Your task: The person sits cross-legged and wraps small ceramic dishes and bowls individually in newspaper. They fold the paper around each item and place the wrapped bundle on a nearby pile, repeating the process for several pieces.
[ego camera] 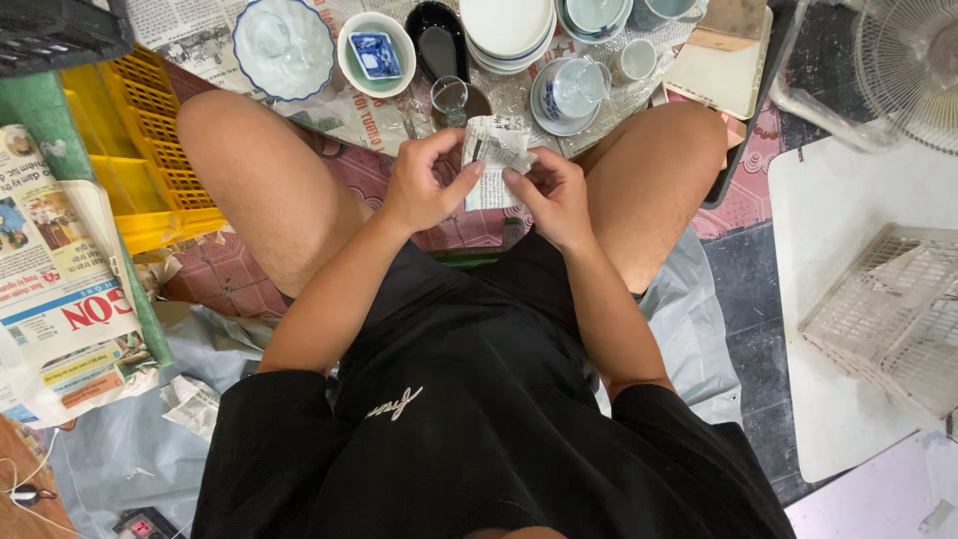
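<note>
Newspaper-wrapped bundle sits between the knees, near the dishes, clamped by left hand and right hand; probably light, crumply outside, fragile within: hold its sides

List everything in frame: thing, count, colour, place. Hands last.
newspaper-wrapped bundle: 1, grey-white print, centre, between both hands
small clear glass: 1, transparent, just beyond the bundle
scalloped bowl: 1, white with blue rim, top left
pale green bowl: 1, holds a small square blue-patterned dish, top centre
black spoon-shaped dish: 1, top centre
stacked white plates: count unclear, top centre
cups on saucers: several, pale blue-white, top right of centre
yellow crate: 1, left
newspapers: pile, left edge
white wire basket: 1, right
fan: 1, white, top right, partly cut off
left hand: fingers gripping the bundle's left side
right hand: fingers pinching its right side
</note>
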